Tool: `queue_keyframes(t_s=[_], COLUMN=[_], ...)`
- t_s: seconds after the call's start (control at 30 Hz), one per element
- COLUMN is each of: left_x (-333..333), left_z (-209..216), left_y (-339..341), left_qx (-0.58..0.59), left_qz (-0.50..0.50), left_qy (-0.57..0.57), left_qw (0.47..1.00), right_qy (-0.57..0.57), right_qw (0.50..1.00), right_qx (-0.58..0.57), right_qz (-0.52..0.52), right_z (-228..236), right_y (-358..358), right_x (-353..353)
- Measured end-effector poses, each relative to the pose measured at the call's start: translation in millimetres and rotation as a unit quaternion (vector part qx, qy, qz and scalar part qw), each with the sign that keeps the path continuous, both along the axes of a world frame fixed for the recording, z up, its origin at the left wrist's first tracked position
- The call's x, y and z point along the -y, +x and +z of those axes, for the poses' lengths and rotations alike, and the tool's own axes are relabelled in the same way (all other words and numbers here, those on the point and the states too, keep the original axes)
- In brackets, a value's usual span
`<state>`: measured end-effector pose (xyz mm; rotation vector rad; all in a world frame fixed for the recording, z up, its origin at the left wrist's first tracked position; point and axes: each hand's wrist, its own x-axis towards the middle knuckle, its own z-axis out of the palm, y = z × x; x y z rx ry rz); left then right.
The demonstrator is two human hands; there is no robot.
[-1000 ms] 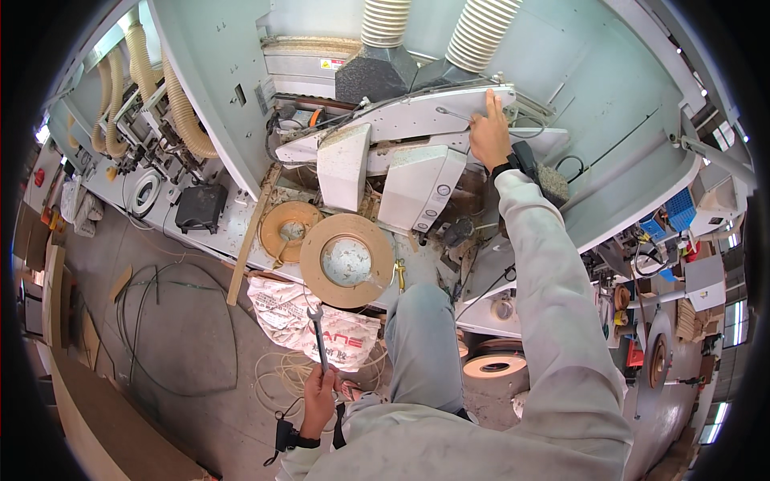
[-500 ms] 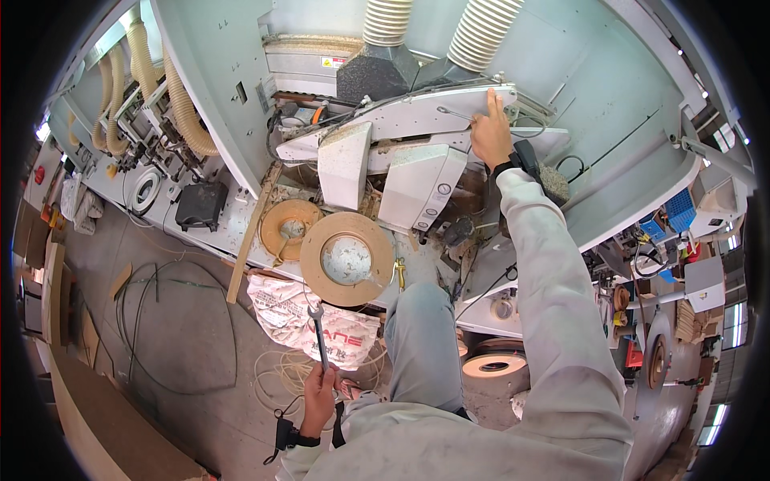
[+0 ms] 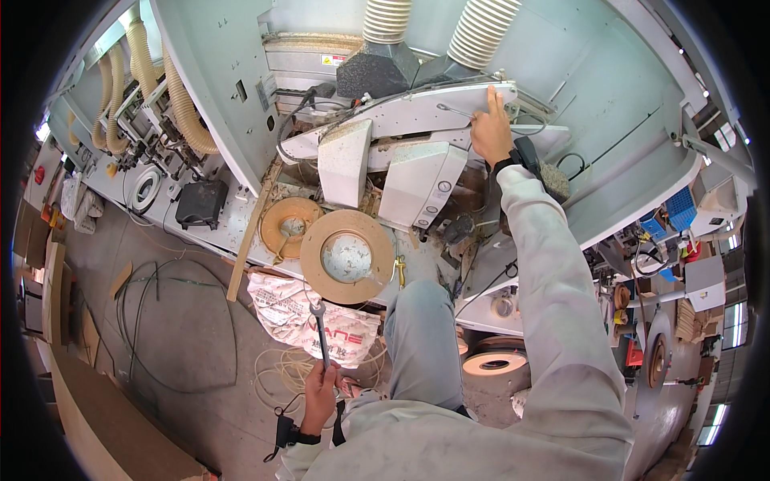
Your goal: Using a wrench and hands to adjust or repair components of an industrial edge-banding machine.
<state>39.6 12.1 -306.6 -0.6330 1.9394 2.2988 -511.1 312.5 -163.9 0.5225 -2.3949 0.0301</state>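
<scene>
My left hand point(image 3: 319, 397) is closed around the dark shank of an open-end wrench point(image 3: 322, 330), its jaw up near the lower edge of a large brown edge-banding roll point(image 3: 313, 264). Far forward, my right hand point(image 3: 492, 132) reaches the right end of a long white machine plate point(image 3: 417, 117). Two of its fingers stretch up over the plate. From its thumb side a thin metal tool with a rounded end point(image 3: 451, 110) sticks out to the left, apparently pinched there; the fingers partly hide it. Below the plate sit two white housings point(image 3: 421, 184), one with round dials.
Two ribbed hoses point(image 3: 484, 36) run into dark hoods behind the plate. A smaller roll point(image 3: 277, 224) and a wooden strip point(image 3: 247, 240) lie left of the big roll. A printed white sack point(image 3: 277, 309), a loose cable coil point(image 3: 277, 373) and another roll point(image 3: 493, 365) lie low by my leg.
The white plate has shifted slightly, its left end moving right. A dark cable now shows behind that end, where an orange-and-grey part showed before. Both hands stay nearly in place.
</scene>
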Motion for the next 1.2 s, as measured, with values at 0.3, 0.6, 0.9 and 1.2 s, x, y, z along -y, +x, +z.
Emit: queue_keyframes(t_s=[0.3, 0.6, 0.9, 1.2], left_x=[-1, -1, -2, -1], left_z=[-2, 4, 0, -6], left_y=[4, 9, 28, 40], left_qx=[0.001, 0.002, 0.012, 0.022], left_qz=[0.000, -0.006, -0.013, -0.003], left_qy=[0.004, 0.000, 0.003, -0.008], left_qw=[1.000, 1.000, 1.000, 1.000], right_qy=[-0.005, 0.031, 0.050, 0.083], right_qw=[1.000, 0.999, 0.997, 0.995], right_qx=[0.004, 0.008, 0.057, 0.049], right_qz=[-0.004, 0.024, 0.005, 0.003], right_z=[-4, -2, 6, 10], right_y=[-2, -9, -2, -6], right_x=[2, -7, -7, -11])
